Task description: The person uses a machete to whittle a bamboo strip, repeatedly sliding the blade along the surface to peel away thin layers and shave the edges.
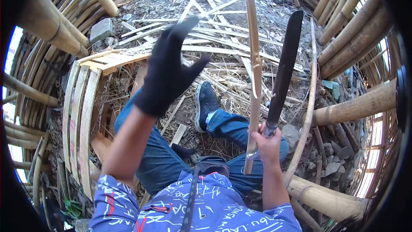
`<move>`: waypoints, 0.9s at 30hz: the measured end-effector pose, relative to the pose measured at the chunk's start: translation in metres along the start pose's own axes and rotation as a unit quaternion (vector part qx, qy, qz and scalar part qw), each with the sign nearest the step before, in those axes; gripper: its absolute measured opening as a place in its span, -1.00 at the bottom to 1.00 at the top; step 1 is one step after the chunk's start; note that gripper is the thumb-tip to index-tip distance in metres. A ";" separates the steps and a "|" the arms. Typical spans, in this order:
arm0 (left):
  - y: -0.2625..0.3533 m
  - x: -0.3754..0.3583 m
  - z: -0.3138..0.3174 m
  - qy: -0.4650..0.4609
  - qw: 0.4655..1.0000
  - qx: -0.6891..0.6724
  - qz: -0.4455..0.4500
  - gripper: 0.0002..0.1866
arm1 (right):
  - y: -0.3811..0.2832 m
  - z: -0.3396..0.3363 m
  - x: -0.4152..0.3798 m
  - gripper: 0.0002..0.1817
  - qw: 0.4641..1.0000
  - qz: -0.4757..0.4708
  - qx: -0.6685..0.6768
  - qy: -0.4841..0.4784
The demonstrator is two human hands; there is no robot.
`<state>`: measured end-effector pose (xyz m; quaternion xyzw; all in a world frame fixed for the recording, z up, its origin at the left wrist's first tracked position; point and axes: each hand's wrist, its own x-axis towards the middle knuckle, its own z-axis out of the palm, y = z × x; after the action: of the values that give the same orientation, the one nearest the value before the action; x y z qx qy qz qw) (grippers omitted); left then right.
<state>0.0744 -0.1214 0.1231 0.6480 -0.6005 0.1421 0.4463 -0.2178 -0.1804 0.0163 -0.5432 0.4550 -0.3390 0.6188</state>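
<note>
My left hand (167, 68), in a black glove, is raised in front of me with thumb and fingers apart, holding nothing. Bare and closed, my right hand (268, 141) grips the handle of a machete (286, 60), whose long dark blade points up and away. A long bamboo stick (253, 77) stands nearly upright just left of the blade. My right thumb lies against this stick, which seems pinched along with the handle. Part-way up, a split or shaved area shows on the stick. Its lower end is over my right thigh.
Pale split bamboo strips (214, 38) lie crossed on the littered ground ahead. A wooden slatted crate (79, 120) stands at my left, near a grey block (101, 30). Thick bamboo poles (356, 103) jut in at the right, with stones (332, 167) beneath. Bamboo walls surround me.
</note>
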 end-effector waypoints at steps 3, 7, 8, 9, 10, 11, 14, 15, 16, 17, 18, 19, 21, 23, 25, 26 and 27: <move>0.020 -0.058 0.021 -0.178 0.911 -0.263 -0.263 -0.29 | -0.008 0.014 0.019 -0.77 0.999 -0.015 -0.015 0.029; 0.032 -0.084 0.049 -0.297 0.775 -0.435 -0.348 -0.38 | -0.019 0.050 0.023 -0.79 0.997 -0.030 0.052 0.039; 0.031 -0.082 0.052 -0.295 0.778 -0.432 -0.349 -0.38 | -0.015 0.056 0.023 -0.79 0.997 -0.031 0.054 0.035; 0.028 -0.076 0.055 -0.304 0.778 -0.435 -0.335 -0.44 | -0.008 0.061 0.023 -0.79 0.998 -0.042 0.029 0.027; 0.028 -0.069 0.056 -0.312 0.779 -0.439 -0.321 -0.51 | -0.005 0.067 0.022 -0.79 0.998 -0.054 0.005 0.020; 0.032 -0.063 0.056 -0.319 0.779 -0.441 -0.312 -0.57 | -0.004 0.074 0.019 -0.80 0.997 -0.064 0.037 0.020; 0.034 -0.059 0.066 -0.373 0.749 -0.368 -0.406 -0.61 | -0.001 0.086 0.009 -0.79 0.997 -0.066 -0.032 0.003; 0.032 -0.066 0.073 -0.322 0.774 -0.375 -0.397 -0.65 | -0.004 0.089 0.006 -0.83 0.997 -0.060 -0.045 -0.005; 0.028 -0.070 0.076 -0.320 0.775 -0.375 -0.395 -0.65 | 0.000 0.089 0.006 -0.83 0.997 -0.062 -0.045 -0.006; 0.022 -0.073 0.077 -0.265 0.766 -0.430 -0.397 -0.66 | 0.009 0.089 0.006 -0.87 0.995 -0.098 0.015 0.013; 0.017 -0.075 0.077 -0.210 0.751 -0.483 -0.398 -0.67 | 0.014 0.088 0.003 -0.90 0.988 -0.133 0.075 0.031; 0.011 -0.073 0.072 -0.204 0.749 -0.479 -0.409 -0.69 | 0.012 0.076 0.000 -0.93 0.991 -0.136 -0.003 0.012; 0.007 -0.068 0.050 -0.204 0.729 -0.456 -0.469 -0.69 | 0.001 0.059 -0.013 -0.84 0.997 -0.067 -0.024 0.018; 0.012 -0.059 0.031 -0.192 0.722 -0.408 -0.525 -0.68 | 0.015 0.034 -0.023 -0.85 0.992 -0.083 -0.080 0.045; 0.004 -0.068 0.029 -0.217 0.777 -0.349 -0.478 -0.68 | 0.035 0.007 -0.033 -0.86 0.982 -0.142 -0.108 0.061; -0.001 -0.075 0.028 -0.246 0.822 -0.288 -0.426 -0.68 | 0.039 -0.001 -0.037 -0.86 0.974 -0.180 -0.125 0.058; -0.005 -0.085 0.027 -0.245 0.822 -0.286 -0.428 -0.68 | 0.041 -0.003 -0.042 -0.84 0.977 -0.183 -0.090 0.062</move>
<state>0.0489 -0.0871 0.0447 0.6963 -0.3662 -0.4047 0.4662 -0.2387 -0.1362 -0.0159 -0.6490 0.4141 -0.4368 0.4654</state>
